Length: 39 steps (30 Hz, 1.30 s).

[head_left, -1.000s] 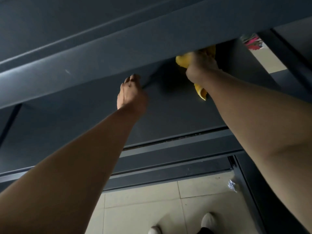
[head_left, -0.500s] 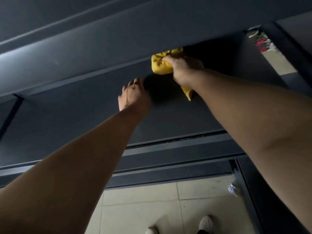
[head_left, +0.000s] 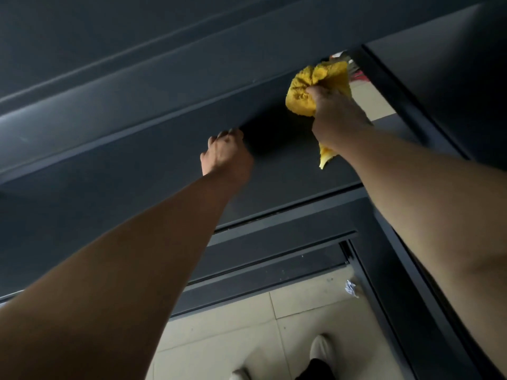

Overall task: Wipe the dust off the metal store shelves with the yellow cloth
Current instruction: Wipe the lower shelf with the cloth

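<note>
Two hands: both your bare arms reach up to the dark metal shelf (head_left: 109, 187).
Right hand (head_left: 337, 116): your fingers clench the bunched yellow cloth (head_left: 304, 91) at the shelf's far right corner, just beside the upright post (head_left: 411, 108).
Left hand (head_left: 226, 157): fingers curled against the shelf, left of the cloth; you cannot tell whether it grips anything.
Floor: pale tiles (head_left: 219, 325), a white shoe (head_left: 321, 349) near you.
</note>
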Each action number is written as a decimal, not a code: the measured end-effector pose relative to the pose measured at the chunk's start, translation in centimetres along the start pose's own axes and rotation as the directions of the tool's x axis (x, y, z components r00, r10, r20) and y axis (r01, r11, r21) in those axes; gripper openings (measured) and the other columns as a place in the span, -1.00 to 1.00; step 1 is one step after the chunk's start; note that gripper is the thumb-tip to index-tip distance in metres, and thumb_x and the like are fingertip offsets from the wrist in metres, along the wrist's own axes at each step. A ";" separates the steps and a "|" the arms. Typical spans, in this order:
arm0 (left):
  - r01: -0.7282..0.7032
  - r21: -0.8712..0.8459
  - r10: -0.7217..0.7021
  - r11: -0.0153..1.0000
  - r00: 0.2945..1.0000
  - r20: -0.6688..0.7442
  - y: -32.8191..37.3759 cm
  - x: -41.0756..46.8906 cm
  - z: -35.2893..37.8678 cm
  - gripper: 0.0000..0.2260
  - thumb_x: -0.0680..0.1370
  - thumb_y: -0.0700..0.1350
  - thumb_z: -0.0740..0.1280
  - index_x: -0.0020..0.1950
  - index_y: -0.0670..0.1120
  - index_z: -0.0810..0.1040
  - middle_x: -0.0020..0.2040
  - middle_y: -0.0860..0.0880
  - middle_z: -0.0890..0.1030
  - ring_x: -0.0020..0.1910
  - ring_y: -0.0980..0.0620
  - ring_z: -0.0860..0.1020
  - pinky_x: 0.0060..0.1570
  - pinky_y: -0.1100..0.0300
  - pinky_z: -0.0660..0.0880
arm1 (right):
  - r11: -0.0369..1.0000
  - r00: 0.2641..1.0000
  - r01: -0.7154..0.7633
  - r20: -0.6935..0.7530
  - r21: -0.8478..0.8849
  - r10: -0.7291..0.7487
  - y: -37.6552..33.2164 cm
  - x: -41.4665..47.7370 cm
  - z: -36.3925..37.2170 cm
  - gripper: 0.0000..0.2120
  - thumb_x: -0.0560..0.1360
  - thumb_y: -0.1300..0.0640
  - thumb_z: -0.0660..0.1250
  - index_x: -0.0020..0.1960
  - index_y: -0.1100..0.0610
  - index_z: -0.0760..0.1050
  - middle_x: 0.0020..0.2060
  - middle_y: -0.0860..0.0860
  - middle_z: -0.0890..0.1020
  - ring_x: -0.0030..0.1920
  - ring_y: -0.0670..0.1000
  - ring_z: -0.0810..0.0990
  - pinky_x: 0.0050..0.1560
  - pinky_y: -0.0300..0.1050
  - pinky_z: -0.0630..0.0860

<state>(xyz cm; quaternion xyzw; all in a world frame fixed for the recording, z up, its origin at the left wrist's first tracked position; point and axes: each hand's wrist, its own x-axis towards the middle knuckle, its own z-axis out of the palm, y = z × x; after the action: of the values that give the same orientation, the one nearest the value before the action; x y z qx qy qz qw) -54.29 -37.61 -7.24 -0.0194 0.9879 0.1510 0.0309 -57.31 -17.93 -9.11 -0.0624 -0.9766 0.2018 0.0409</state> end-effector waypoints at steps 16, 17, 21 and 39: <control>-0.044 -0.027 0.045 0.999 0.997 0.055 -2.9 -6.2 -3.3 -0.57 0.47 -0.31 0.14 0.34 -0.11 0.40 0.28 -0.12 0.47 0.26 -0.13 0.40 0.17 -0.06 0.42 | 0.991 0.988 -0.130 -0.085 -0.011 0.129 -1.9 -11.7 0.5 -0.39 0.48 0.37 0.18 0.45 -0.03 0.22 0.32 0.10 0.40 0.33 0.21 0.37 0.27 0.18 0.36; -0.038 -0.031 0.040 0.999 0.998 0.052 -3.7 -6.5 -3.8 -0.56 0.47 -0.30 0.14 0.34 -0.11 0.40 0.28 -0.12 0.47 0.27 -0.13 0.40 0.18 -0.06 0.41 | 0.990 0.987 -0.142 -0.078 -0.002 0.142 -2.7 -12.3 0.7 -0.39 0.48 0.37 0.19 0.45 -0.04 0.21 0.34 0.10 0.39 0.34 0.21 0.36 0.27 0.17 0.36; -0.009 -0.034 0.011 0.999 0.999 0.046 -7.7 -7.7 -6.1 -0.55 0.45 -0.33 0.13 0.33 -0.11 0.40 0.27 -0.13 0.48 0.24 -0.14 0.42 0.15 -0.04 0.41 | 0.990 0.990 -0.139 0.009 -0.018 0.139 -7.1 -14.4 2.0 -0.36 0.50 0.34 0.18 0.49 -0.06 0.13 0.41 0.13 0.31 0.38 0.21 0.31 0.30 0.14 0.34; 0.133 -0.092 -0.130 0.987 0.991 0.040 -25.6 -11.4 -12.8 -0.53 0.49 -0.31 0.10 0.38 -0.07 0.39 0.28 -0.15 0.48 0.22 -0.17 0.46 -0.01 0.09 0.40 | 0.945 0.910 0.061 0.372 0.322 -0.185 -29.4 -19.6 7.2 -0.44 0.57 0.10 0.18 0.51 -0.12 0.07 0.34 0.08 0.44 0.24 0.18 0.49 0.10 -0.05 0.43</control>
<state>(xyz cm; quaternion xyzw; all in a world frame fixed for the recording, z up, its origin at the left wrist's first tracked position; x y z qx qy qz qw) -42.40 -65.50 -1.85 -0.0832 0.9755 0.1954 0.0568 -41.81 -50.22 -5.05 0.0491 -0.9237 0.3547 -0.1363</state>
